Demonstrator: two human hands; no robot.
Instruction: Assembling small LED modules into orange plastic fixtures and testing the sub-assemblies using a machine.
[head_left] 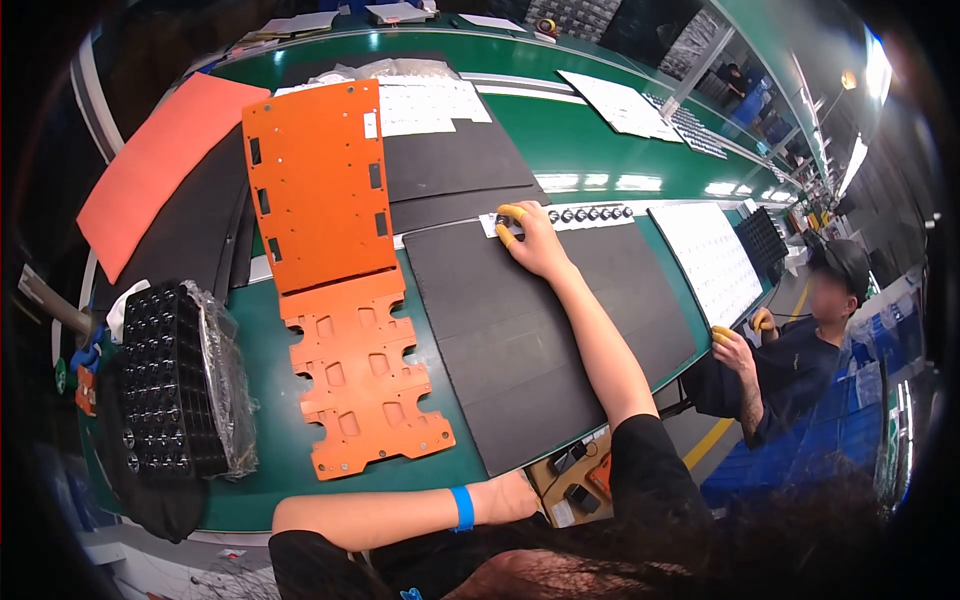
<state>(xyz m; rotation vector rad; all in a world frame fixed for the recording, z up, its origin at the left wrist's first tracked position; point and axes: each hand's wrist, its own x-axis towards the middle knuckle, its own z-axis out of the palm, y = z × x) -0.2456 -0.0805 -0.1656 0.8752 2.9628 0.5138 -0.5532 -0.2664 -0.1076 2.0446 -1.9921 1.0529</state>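
1. Right hand (535,243): extended over the far edge of the black mat (540,350). Thumb and forefinger, in yellow covers, are partly closed around the left end of the white strip (488,227); a firm grip cannot be confirmed.
2. Strip position: mid-depth on the green tabletop (275,440), just beyond the mat. Its long axis runs left to right; the row of round black parts (597,214) extends rightward from the right hand, the nearer one.
3. Left hand (508,498): at the front edge of the tabletop, well apart from the strip. Fingers obscured; opening and hold cannot be told.
4. Materials: mat flat, matte; round parts glossy-looking; orange panel (320,190) smooth, slotted; black tray (160,380), toward the left edge, pocketed, beside crinkled clear film (230,380).
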